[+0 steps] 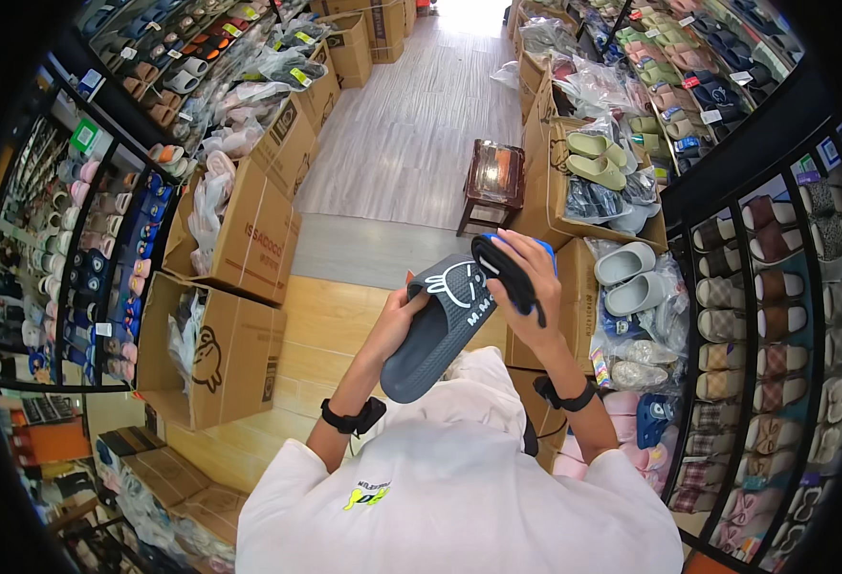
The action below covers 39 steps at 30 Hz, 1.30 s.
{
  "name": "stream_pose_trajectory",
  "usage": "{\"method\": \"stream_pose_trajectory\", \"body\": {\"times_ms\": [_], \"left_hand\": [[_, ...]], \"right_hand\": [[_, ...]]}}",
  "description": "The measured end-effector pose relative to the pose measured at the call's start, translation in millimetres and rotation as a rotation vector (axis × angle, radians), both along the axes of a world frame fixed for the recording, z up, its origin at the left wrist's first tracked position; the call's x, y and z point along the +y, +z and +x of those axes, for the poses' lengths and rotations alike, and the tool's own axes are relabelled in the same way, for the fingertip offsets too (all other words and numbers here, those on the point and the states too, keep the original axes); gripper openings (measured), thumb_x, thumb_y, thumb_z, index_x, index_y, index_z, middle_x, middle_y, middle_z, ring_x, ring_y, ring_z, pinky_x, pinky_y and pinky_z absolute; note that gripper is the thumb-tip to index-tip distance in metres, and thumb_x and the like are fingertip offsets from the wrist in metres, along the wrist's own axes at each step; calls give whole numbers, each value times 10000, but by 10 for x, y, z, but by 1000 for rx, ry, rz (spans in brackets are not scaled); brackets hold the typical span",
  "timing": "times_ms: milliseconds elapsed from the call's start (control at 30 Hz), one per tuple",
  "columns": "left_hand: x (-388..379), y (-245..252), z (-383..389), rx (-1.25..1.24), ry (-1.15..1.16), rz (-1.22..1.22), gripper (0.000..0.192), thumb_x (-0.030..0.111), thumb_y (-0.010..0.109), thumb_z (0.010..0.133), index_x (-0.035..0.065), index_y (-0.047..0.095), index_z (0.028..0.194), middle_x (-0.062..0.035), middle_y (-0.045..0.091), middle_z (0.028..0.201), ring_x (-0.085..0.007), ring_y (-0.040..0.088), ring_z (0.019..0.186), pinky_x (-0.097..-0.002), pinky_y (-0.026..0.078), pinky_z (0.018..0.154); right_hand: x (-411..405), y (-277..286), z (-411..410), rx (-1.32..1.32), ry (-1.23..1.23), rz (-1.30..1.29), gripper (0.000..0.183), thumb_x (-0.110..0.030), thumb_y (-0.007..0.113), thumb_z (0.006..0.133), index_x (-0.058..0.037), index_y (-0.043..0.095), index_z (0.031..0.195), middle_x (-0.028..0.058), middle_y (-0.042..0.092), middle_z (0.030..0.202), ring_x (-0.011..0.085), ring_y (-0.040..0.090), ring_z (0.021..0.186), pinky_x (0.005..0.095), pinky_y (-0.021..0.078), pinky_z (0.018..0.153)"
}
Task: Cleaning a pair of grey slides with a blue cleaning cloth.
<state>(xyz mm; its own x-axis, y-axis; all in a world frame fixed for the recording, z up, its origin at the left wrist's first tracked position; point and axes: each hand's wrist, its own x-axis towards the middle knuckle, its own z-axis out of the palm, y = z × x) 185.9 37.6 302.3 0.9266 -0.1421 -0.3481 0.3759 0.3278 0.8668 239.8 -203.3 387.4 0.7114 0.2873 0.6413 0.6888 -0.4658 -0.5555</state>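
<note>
My left hand (397,320) grips a dark grey slide sandal (431,344) by its side, with the thumb at the strap opening. The sandal is tilted, its heel pointing down toward my body. White line art of an animal face and lettering mark its broad strap. In my right hand (532,276) is a folded black object (503,267), seemingly soft, with a blue part (546,251) showing behind the fingers. It is held against or just above the toe end of the sandal; contact is partly hidden. Both wrists wear black bands.
Open cardboard boxes (245,229) of bagged footwear line the left side. More boxes (535,194) stand at right, with green slides (596,159) and pale grey slides (629,276) on top. A dark wooden stool (492,179) stands ahead. Slipper racks (772,308) flank both sides.
</note>
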Motion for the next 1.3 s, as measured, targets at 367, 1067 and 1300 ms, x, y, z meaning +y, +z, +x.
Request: {"method": "stream_pose_trajectory", "body": {"times_ms": [367,1067,1300], "left_hand": [[-85,-175,47,84,89,-44,346,321,630,1097,17,694,1250,-43,743,1127,-113,673,970,-288,543,870],[-127,166,-77,24,-56,69,367,317,577,1127,8,686,1293,-40,738,1122,-93,682,963,-264,551,867],[-125,177,-114,-30,-26,86,369,323,584,1124,11,685,1293,-38,736,1130,-93,679,981,-265,549,877]], "right_hand": [[556,-200,-962,-400,298,-85,402,-346,683,1005,-132,732,1342,93,710,1391,251,655,1277,397,448,1101],[-249,-444,-37,-170,17,135,572,-471,705,1001,14,715,1303,215,689,1373,419,651,1275,524,465,1126],[-116,-293,-155,-156,-62,69,567,-445,734,973,-9,710,1334,203,669,1403,426,619,1299,550,448,1126]]}}
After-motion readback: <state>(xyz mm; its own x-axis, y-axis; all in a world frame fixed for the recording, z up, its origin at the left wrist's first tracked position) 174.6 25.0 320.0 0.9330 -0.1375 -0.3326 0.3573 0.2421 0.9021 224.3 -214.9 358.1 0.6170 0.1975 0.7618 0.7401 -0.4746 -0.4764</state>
